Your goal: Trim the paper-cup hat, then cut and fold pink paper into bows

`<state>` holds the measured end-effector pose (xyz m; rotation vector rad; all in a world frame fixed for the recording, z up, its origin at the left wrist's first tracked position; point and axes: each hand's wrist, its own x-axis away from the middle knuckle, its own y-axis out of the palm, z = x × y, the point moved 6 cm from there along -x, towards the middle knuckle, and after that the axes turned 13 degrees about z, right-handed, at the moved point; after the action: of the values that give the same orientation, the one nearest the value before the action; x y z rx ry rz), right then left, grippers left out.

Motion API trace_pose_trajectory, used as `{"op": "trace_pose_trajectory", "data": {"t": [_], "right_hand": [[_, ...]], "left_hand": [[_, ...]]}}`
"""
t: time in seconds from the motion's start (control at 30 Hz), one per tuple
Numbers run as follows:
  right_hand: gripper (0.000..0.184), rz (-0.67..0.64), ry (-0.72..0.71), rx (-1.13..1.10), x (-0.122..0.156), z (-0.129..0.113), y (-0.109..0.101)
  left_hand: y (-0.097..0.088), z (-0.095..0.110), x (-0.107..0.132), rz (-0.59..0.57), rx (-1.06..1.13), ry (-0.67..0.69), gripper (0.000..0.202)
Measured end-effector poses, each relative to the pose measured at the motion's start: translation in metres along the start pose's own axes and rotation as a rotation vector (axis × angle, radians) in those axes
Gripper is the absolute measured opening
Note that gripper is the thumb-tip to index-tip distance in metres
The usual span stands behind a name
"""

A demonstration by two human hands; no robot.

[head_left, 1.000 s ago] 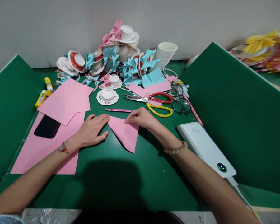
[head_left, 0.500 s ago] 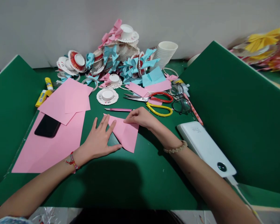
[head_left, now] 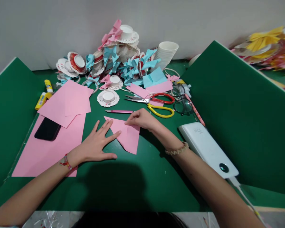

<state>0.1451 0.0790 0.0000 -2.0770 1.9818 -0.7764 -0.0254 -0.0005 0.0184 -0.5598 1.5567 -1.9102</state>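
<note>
A folded piece of pink paper (head_left: 131, 139) lies on the green table in front of me. My left hand (head_left: 95, 144) is spread flat, its fingertips resting on the paper's left edge and its thumb on the table. My right hand (head_left: 142, 118) pinches the paper near its top edge, thumb and fingers together. Just beyond the paper lies a slim pink craft knife (head_left: 120, 111), partly behind my right hand. Scissors (head_left: 146, 100) with one red and one yellow handle lie open past it. A small white paper hat (head_left: 108, 97) sits nearby.
Left are pink sheets (head_left: 68, 103), a black phone (head_left: 47, 129) and glue sticks (head_left: 41, 100). Finished hats with bows (head_left: 130, 68) and stacked paper cups (head_left: 166, 53) stand at the back. Eyeglasses (head_left: 183, 106) and a white power bank (head_left: 206, 148) lie right, beside a green partition (head_left: 242, 120).
My left hand has slid left and slightly down along the paper, its thumb moving away from the lower fold. My right hand keeps its pinch. The whole view has shifted slightly.
</note>
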Motion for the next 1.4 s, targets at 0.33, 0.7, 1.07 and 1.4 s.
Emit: {"op": "trace_pose_trajectory", "data": {"t": [0.33,0.7,1.07,1.4], "right_hand": [[0.007,-0.009,-0.003,-0.003,0.0,0.001,0.001],[0.009,-0.015,-0.013,-0.037,-0.001,0.001,0.002],[0.009,0.36,-0.539,-0.189,0.077,-0.099,-0.057],[0.007,0.275,-0.528,-0.241,0.098,-0.109,-0.064]], "left_hand": [[0.006,0.026,0.002,0.007,-0.014,0.051,0.091],[-0.004,0.046,0.022,0.033,0.521,0.085,0.056],[-0.087,-0.011,-0.024,1.149,1.126,-0.669,0.023],[-0.124,0.034,-0.021,1.512,0.343,-0.221,0.016]]}}
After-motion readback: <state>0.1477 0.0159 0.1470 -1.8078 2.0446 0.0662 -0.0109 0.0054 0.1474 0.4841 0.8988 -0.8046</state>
